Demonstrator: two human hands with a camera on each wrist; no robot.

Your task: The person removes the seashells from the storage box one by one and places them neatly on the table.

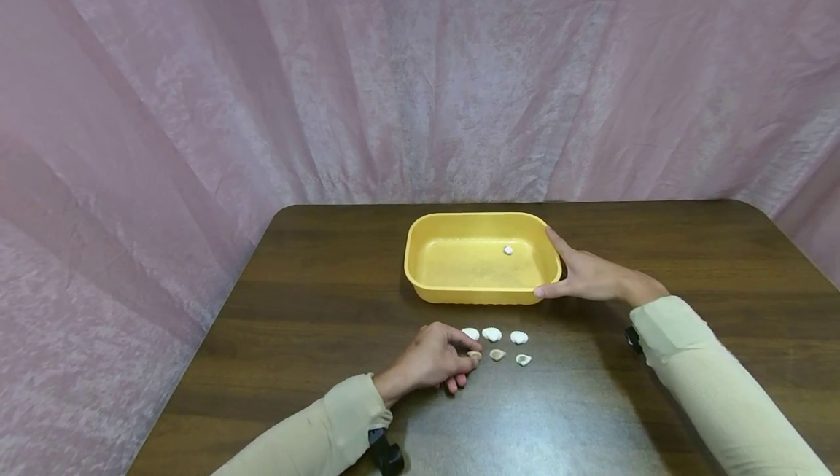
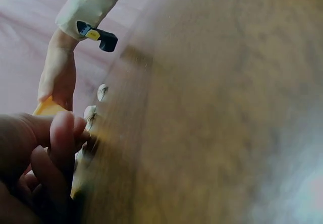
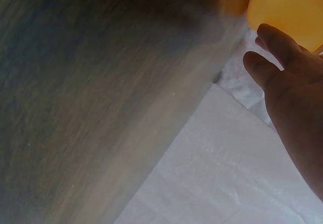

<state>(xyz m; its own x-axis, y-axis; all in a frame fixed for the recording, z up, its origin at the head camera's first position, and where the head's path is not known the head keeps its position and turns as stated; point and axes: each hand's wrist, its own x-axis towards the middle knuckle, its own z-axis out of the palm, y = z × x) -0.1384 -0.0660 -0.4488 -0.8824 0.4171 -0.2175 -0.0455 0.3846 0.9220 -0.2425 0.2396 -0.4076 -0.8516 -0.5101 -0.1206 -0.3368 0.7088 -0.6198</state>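
Note:
With thumb and index finger, my left hand point(image 1: 433, 359) pinches a small tan seashell point(image 1: 475, 355) at the tabletop. Two more small shells, a tan shell point(image 1: 498, 354) and a pale shell point(image 1: 523, 360), lie to its right. Behind them is a row of white ribbed shells: a left one point(image 1: 470, 333), a middle one point(image 1: 492, 334) and a right one point(image 1: 519, 337). My right hand point(image 1: 590, 274) grips the right end of a yellow plastic basin point(image 1: 482, 296), thumb at its front corner and fingers farther back. One small whitish piece point(image 1: 508, 250) lies inside the basin.
The dark brown wooden table point(image 1: 328, 279) has rounded back corners. A pink velvet curtain point(image 1: 420, 82) hangs right behind the table and along its left side. Light glares off the tabletop near the front.

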